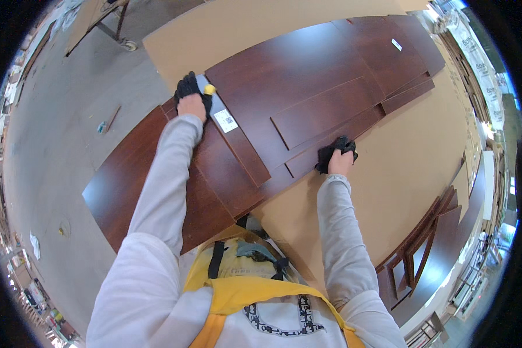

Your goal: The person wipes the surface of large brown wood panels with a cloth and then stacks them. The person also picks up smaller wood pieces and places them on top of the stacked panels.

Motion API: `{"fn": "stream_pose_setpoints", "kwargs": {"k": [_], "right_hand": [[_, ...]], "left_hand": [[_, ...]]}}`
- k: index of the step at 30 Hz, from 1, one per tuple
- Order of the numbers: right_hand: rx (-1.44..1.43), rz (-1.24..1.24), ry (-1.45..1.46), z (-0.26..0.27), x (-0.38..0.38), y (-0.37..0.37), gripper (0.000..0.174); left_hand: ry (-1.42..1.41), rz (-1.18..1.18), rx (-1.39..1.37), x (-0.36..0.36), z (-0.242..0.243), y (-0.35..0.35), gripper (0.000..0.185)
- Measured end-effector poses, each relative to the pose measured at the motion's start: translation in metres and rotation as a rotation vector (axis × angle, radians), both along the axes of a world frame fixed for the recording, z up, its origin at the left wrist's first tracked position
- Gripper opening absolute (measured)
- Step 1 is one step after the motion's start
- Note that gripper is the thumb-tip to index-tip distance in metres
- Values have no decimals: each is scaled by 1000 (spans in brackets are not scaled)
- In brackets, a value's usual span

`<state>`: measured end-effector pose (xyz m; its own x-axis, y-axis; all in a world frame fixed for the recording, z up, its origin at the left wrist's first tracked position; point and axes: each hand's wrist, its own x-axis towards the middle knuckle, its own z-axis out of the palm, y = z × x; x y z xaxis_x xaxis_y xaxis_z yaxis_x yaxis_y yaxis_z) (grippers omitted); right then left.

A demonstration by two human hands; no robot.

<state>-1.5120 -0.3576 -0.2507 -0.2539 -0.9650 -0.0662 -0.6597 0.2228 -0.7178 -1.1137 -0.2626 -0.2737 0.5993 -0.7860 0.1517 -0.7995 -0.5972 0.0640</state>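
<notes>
My left hand (192, 95), in a black fingerless glove, grips the far end of a narrow brown board (248, 161). A grey strip (217, 104) on that board carries a white printed label (225, 121) and a small yellow object (209, 89) that I cannot identify. In a similar glove, my right hand (338, 155) closes over the near edge of a narrow dark brown strip (306, 162). Beneath lie large dark brown wood-look panels (287, 69), overlapping one another. A smaller rectangular panel (322, 113) rests on top. The fingertips of both hands are partly hidden.
Tan cardboard sheet (400, 152) lies under the panels. More brown panels and frame-like pieces (422, 248) are stacked at right. A wheeled cart (108, 26) stands at upper left on the grey floor (69, 130), where scraps lie. Wrapped stacks (478, 65) line the right side.
</notes>
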Motion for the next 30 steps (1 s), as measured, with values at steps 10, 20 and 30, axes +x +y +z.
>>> {"fn": "stream_pose_setpoints", "kwargs": {"k": [10, 20, 30], "right_hand": [[20, -134, 0, -14, -12, -4, 25], [70, -116, -79, 6, -2, 0, 23], [338, 730, 100, 32, 48, 219, 30]], "left_hand": [[36, 42, 101, -15, 14, -26, 67], [11, -20, 4, -57, 9, -33, 18], [-88, -46, -129, 4, 7, -40, 61]]}}
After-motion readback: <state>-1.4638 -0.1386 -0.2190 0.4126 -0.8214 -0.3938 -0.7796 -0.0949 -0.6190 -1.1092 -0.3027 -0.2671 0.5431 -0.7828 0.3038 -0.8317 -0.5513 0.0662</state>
